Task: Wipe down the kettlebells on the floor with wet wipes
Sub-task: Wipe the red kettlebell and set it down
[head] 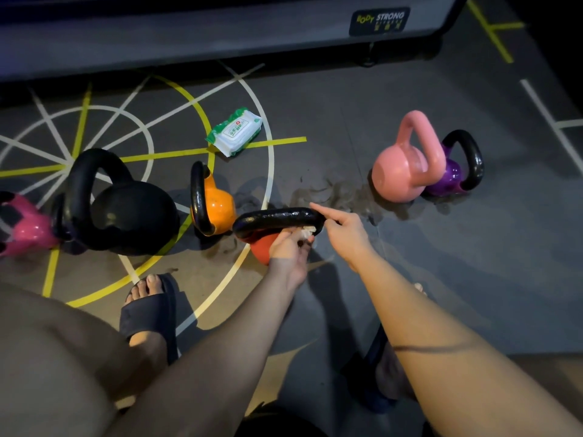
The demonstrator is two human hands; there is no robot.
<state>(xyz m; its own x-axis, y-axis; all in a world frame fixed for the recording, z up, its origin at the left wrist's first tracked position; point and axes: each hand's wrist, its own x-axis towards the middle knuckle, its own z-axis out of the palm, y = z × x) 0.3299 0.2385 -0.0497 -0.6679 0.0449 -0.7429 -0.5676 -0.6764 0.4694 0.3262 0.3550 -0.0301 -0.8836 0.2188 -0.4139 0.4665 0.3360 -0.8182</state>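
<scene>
Item: red kettlebell (262, 251), mid-floor. Left hand (288, 249) pinches wipe (307, 231) against black handle (277, 217). Right hand (345, 231) at handle end, forefinger straight, grip unclear. Best practice: steady handle, wrap wipe round.

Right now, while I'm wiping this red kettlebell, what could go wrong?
Only your right hand steadies the red kettlebell at its handle while your left hand rubs with the wipe, so a damp handle could slip. Your bare toes in the open sandal are close if it tips. The floor shows wet smears that may be slippery.
</scene>
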